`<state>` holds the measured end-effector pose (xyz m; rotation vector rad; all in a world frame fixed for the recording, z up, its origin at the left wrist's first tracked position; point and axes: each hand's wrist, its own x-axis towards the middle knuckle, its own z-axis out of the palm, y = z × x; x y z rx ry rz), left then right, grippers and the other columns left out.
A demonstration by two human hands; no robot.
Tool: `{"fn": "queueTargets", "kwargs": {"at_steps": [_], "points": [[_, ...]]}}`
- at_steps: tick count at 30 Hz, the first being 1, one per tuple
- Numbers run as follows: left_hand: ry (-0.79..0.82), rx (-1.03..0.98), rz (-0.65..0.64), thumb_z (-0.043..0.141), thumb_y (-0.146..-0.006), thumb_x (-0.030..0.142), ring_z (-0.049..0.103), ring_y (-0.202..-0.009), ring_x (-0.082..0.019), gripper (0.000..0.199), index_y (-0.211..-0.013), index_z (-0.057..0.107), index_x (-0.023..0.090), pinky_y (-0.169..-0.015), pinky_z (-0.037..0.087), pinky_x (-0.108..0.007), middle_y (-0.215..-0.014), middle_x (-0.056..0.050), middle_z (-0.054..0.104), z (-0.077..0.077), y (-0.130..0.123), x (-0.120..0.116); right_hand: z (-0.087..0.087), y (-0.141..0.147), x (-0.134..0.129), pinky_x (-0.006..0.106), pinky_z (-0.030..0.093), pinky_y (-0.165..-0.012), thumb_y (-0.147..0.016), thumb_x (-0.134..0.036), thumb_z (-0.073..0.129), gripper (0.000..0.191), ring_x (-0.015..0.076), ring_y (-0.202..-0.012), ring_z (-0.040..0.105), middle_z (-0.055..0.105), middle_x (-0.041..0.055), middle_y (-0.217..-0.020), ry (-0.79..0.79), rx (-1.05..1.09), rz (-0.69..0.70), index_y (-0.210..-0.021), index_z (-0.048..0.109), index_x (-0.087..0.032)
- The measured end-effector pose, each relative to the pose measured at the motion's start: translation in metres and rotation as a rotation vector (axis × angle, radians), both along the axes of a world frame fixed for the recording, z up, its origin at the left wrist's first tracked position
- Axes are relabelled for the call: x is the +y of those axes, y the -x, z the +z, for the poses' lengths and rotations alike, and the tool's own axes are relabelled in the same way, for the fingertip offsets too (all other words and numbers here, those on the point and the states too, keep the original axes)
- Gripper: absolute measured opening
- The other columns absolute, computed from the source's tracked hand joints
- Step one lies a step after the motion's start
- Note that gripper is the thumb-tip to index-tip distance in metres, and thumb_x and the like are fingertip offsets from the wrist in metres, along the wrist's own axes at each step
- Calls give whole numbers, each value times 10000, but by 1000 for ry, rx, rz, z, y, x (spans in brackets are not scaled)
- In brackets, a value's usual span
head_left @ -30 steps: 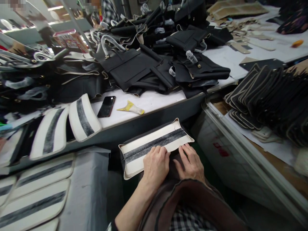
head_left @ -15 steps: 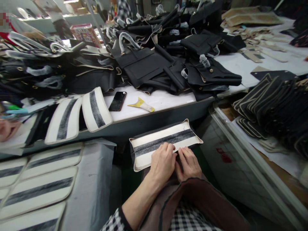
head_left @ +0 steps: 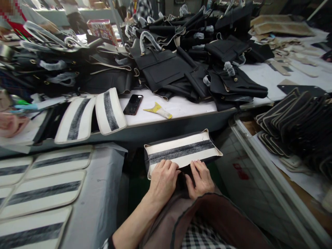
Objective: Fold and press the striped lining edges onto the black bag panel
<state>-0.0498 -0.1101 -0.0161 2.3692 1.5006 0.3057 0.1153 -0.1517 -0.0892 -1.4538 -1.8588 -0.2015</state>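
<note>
A black leather bag piece with a cream panel [head_left: 185, 161] and a dark grey stripe along it lies over my lap, its cream side up and its corners raised. My left hand [head_left: 164, 178] pinches the near edge left of the middle, fingers on top and thumb tucked beneath. Right of it, my right hand [head_left: 200, 180] grips the same edge, fingers bent over the rim and thumb toward me. Between the two hands a dark strip of the bag's side shows. The bag's underside is hidden.
Black handbags [head_left: 160, 69] with wrapped handles pile up on the bench ahead. A phone [head_left: 133, 104] and a yellow-tipped scraper [head_left: 158, 110] lie at its front. Striped cream panels [head_left: 44, 191] cover the left table. Stacked dark pieces [head_left: 293, 128] stand at right.
My left hand has slid left along the near edge, so the gap between my hands is wider. My right hand keeps its hold on the edge. The whole view has shifted slightly.
</note>
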Motion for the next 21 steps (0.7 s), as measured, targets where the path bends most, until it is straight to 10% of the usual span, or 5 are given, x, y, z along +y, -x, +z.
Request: {"fn": "queueTargets", "kwargs": {"at_steps": [14, 21], "points": [[30, -22, 97, 538, -929, 250, 578, -849, -228, 158, -791, 590, 195, -745, 448, -357, -840, -40, 637, 2, -5, 11, -6, 16, -3, 528, 440, -1060, -937, -227, 528, 453, 337, -1258, 502, 577, 185, -1283, 6, -83, 38, -1372, 503, -102], [67, -246, 96, 674, -828, 143, 578, -921, -204, 307, -1087, 514, 183, -787, 466, -316, -936, -18, 634, 5, 19, -2, 1, 17, -2, 497, 458, -1051, -919, -188, 548, 516, 324, -1244, 518, 587, 176, -1276, 8, -108, 74, -1416, 452, -91]]}}
